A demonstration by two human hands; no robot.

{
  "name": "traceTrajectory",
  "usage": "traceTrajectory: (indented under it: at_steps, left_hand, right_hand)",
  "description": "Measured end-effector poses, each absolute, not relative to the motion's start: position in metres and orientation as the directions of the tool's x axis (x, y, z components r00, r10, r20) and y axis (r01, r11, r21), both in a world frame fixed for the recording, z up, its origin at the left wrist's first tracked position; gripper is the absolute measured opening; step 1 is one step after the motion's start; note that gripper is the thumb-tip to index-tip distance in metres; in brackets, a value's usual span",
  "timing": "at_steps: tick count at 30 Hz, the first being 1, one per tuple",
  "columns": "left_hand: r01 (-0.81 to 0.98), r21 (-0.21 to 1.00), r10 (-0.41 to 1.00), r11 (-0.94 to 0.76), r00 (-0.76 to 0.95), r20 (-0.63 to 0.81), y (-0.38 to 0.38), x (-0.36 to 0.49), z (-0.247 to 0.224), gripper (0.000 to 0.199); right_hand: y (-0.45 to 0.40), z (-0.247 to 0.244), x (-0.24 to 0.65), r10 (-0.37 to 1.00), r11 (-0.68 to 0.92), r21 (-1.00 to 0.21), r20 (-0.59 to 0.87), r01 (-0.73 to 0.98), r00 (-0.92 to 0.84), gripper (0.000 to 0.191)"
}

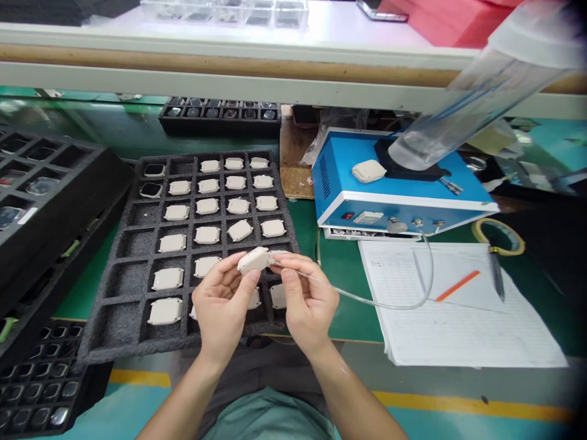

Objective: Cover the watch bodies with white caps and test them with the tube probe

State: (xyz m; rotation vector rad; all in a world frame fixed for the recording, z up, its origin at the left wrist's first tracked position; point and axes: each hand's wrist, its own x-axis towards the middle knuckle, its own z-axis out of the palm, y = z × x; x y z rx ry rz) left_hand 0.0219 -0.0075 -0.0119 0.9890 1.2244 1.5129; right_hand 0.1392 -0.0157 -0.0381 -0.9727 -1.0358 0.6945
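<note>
A beige watch case is pinched between the thumb and fingers of my left hand, tilted above the foam tray. My right hand closes its thumb and fingers around the end of a clear thin tube, held against the right side of the case. The very tip is too small to make out. Below both hands lies the black foam tray, with several beige watch cases in its pockets. From my right hand, the tube curves to the front of a blue box machine.
Another beige case rests on the machine beside a clear cylinder. Paper sheets, a pen and a tape roll lie at right. Stacked foam trays stand at left. A shelf edge crosses the back.
</note>
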Motion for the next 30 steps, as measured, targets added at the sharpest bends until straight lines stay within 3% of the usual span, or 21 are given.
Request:
traceTrajectory:
  at_steps: [30]
  left_hand:
    - [-0.157, 0.984, 0.966, -0.082, -0.254, 0.040, -0.0022, 0.0204, -0.0117, 0.034]
  right_hand:
    - [-0.0090, -0.0339, 0.1376, 0.851, 0.441, -0.895, 0.391, -0.073, 0.351, 0.015]
